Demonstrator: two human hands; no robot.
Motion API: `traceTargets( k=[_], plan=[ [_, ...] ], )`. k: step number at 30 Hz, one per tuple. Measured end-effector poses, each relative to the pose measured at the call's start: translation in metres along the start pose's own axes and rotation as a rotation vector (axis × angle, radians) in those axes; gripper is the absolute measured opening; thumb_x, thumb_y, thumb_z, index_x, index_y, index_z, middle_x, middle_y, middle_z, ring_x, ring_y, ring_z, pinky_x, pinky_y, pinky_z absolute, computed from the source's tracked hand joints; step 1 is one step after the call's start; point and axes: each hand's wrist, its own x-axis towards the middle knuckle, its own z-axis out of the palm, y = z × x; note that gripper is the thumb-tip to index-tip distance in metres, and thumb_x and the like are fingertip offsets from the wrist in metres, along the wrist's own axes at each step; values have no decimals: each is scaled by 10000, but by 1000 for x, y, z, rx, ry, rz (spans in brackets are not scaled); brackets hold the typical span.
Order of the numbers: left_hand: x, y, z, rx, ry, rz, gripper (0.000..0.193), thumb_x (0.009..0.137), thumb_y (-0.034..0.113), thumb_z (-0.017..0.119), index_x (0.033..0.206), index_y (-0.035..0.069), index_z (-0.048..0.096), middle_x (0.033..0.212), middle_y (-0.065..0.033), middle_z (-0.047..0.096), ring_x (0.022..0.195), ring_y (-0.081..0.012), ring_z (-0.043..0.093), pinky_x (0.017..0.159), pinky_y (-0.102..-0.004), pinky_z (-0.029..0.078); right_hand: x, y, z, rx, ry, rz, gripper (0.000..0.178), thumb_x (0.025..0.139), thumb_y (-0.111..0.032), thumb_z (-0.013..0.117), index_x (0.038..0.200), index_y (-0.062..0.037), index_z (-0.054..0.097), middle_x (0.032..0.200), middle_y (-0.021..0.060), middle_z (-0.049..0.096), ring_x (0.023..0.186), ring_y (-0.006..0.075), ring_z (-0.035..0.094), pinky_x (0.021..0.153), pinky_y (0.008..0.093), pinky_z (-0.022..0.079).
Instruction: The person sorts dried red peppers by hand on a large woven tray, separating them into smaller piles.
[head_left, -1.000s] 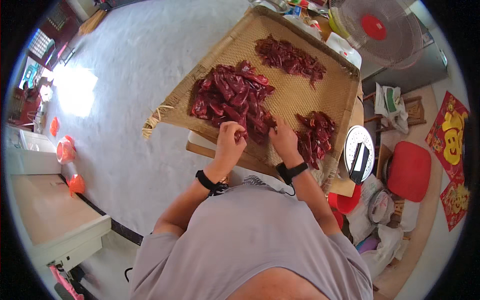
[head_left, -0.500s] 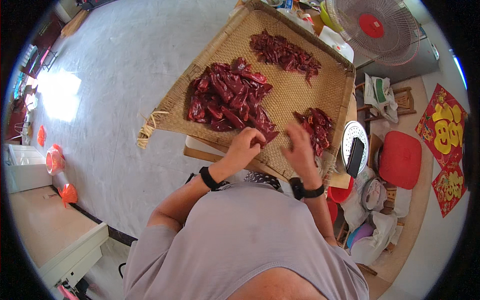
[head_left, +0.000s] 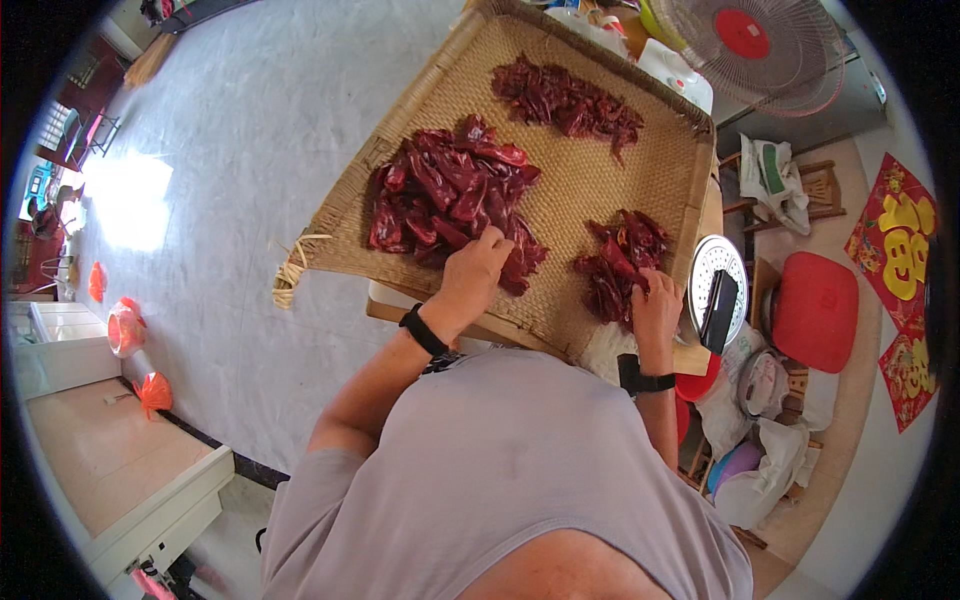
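Left hand [head_left: 478, 272] rests curled on the big chili pile [head_left: 450, 195] in the tray [head_left: 600, 180]; right hand [head_left: 655, 305] touches the small pile [head_left: 615, 260], fingers' grip unclear.

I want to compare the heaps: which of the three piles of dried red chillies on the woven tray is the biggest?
The pile at the tray's left side, touched by the left hand. It is clearly broader than the other two piles.

Dried red chilies [head_left: 450, 195], wrinkly and dark, heaped at 11 o'clock; smaller pile [head_left: 615, 260] at 2 o'clock.
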Motion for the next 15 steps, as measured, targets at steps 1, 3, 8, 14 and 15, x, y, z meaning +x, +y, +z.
traceTargets(
  k=[1, 3, 8, 14, 15],
  plan=[
    [0, 1, 0, 2, -5, -2, 303, 845, 36, 557, 1146, 63, 546, 1104, -99, 519, 897, -324, 593, 707, -417, 510, 0, -4, -3, -12, -22, 42, 343, 790, -92, 666, 1130, -84, 625, 1149, 134, 603, 1102, 328, 525, 981, 431, 393],
    [-1, 4, -1, -8, -4, -131, 232, 840, 56, 578, 1071, 71, 559, 1035, -102, 524, 887, -327, 595, 700, -430, 507, 1, -18, -8, -2, 46, -20, 373, 786, -87, 676, 1152, -75, 608, 1176, 136, 585, 1081, 316, 544, 961, 417, 418],
    [5, 27, -13, -95, -43, -76, 182, 832, 103, 605, 1009, 88, 567, 992, -92, 539, 861, -327, 596, 686, -424, 508, 5, -74, -12, 860, -304, -31, 458, 807, -77, 696, 1238, -43, 544, 1236, 133, 543, 957, 225, 611, 806, 323, 509],
    [14, 48, -2, -120, -24, -11, 218, 843, 192, 640, 1030, 92, 586, 973, -93, 538, 824, -323, 605, 676, -413, 511, 13, -89, 7, 889, -283, -238, 335, 820, 3, 658, 1147, -23, 587, 1140, 134, 600, 924, 240, 625, 752, 322, 509],
    [15, 47, -2, -118, -29, -7, 218, 843, 192, 640, 1030, 92, 586, 973, -93, 538, 824, -323, 605, 676, -413, 511, 15, -80, 9, 814, -203, -188, 298, 819, 6, 651, 1111, -19, 597, 1123, 136, 602, 934, 265, 615, 765, 336, 506]
  ],
)
